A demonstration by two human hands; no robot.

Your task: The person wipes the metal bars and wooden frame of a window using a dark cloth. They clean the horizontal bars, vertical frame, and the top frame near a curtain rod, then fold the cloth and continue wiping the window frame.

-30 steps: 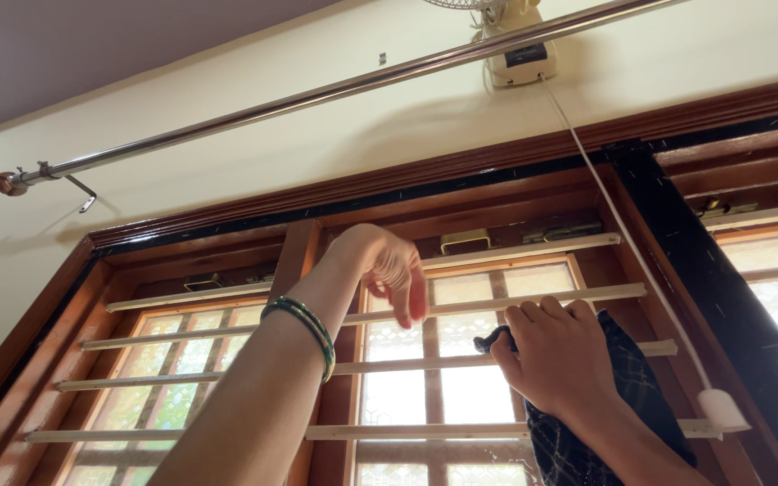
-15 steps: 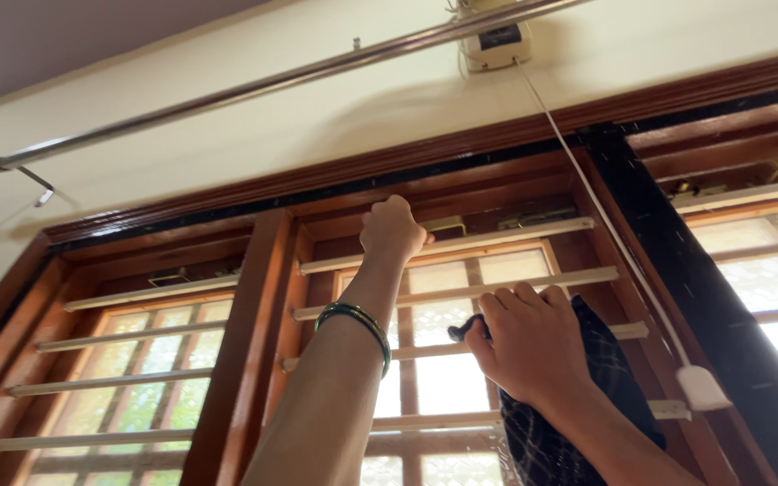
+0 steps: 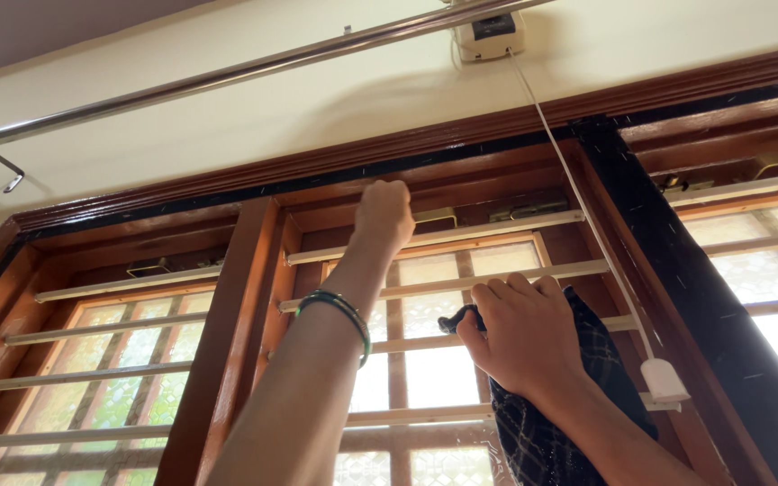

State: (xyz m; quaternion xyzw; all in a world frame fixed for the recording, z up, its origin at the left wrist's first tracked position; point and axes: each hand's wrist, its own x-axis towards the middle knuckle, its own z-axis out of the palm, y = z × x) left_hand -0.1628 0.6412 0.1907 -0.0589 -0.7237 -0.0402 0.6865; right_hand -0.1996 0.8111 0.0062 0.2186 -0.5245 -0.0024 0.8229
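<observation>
While the left hand is raised in a closed fist against the top of the wooden window frame, touching the upper rail near a pale horizontal bar, the right hand grips a dark checked cloth bunched at its 5 o'clock, low in front of the panes. A likely slip is the cloth snagging on a bar or sliding from the fingers, since most of it hangs loose below the wrist. The white cord running down to its plastic pull at the right hand's 3 o'clock could be knocked and swing. The frame is glossy brown wood with frosted glass behind the bars; above it a cream wall carries a steel rod and a small white box at 12 o'clock.
</observation>
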